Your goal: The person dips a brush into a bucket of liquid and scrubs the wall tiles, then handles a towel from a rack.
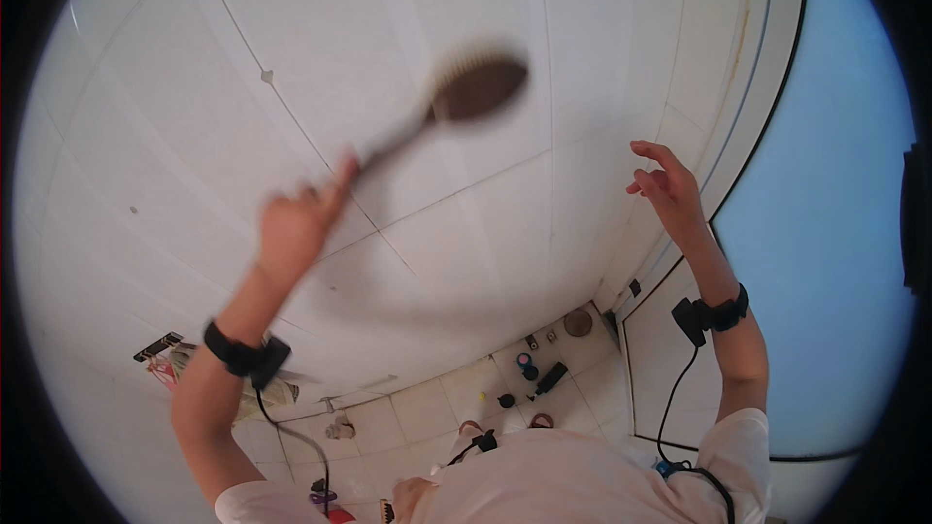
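Note:
A dark, oval-headed hairbrush (481, 87) is held up in front of the white tiled wall, its pale bristles turned up and to the left. My left hand (296, 223) is closed round the end of its handle, with one finger stretched along it; brush and hand are slightly blurred. Raised on the right, my right hand (668, 184) holds nothing, its fingers apart and a little curled. It is nearest the wall's corner by the door frame. Each wrist wears a black strap with a small box and a cable.
A pale blue door panel (825, 233) stands at my right. Down on the tiled floor are a black bottle (550, 378), several small items and a round drain cover (578, 322). A black rack (157, 346) with hanging cloths is at the lower left.

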Demonstrator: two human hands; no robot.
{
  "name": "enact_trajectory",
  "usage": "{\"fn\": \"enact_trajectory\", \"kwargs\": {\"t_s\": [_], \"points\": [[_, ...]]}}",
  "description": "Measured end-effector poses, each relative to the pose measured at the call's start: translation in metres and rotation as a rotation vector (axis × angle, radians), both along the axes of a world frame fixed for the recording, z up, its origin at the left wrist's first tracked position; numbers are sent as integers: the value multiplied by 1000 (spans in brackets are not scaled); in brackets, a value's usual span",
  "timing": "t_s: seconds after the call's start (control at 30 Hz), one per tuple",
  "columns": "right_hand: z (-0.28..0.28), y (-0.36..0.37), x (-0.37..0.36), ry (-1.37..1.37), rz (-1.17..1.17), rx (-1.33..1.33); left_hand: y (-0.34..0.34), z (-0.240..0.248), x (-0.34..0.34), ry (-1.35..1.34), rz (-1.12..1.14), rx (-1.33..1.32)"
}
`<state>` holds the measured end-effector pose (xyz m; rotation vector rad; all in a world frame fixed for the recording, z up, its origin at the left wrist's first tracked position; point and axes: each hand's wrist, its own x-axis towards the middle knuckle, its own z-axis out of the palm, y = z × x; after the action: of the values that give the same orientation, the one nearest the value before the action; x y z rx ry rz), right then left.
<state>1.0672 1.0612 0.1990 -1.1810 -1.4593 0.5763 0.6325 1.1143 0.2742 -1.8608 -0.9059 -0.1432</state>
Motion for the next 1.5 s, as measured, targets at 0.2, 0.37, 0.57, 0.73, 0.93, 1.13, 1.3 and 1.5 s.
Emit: {"fn": "enact_trajectory", "kwargs": {"t_s": [0.2,0.37,0.57,0.73,0.93,1.13,1.3,1.5], "points": [[-1,7,-7,-130,-13,0,-63,-49,-85,-195,110,-180],[7,0,-3,-237,-226,284,-98,38,-101,-850,159,294],[19,-18,-22,-234,-85,384,-114,-24,-104,-670,151,135],[19,-18,-26,-233,-15,364,-131,-116,-84,-193,110,-233],[29,-19,-26,-214,-47,378,-113,-21,-132,-238,192,225],[-4,-6,-9,-104,13,362,-102,35,-66,-666,138,263],[-36,-3,5,-54,65,304,-116,-127,-49,-113,154,-245],[-31,-3,-2,-126,45,335,-137,-110,-60,-54,215,-267]]}}
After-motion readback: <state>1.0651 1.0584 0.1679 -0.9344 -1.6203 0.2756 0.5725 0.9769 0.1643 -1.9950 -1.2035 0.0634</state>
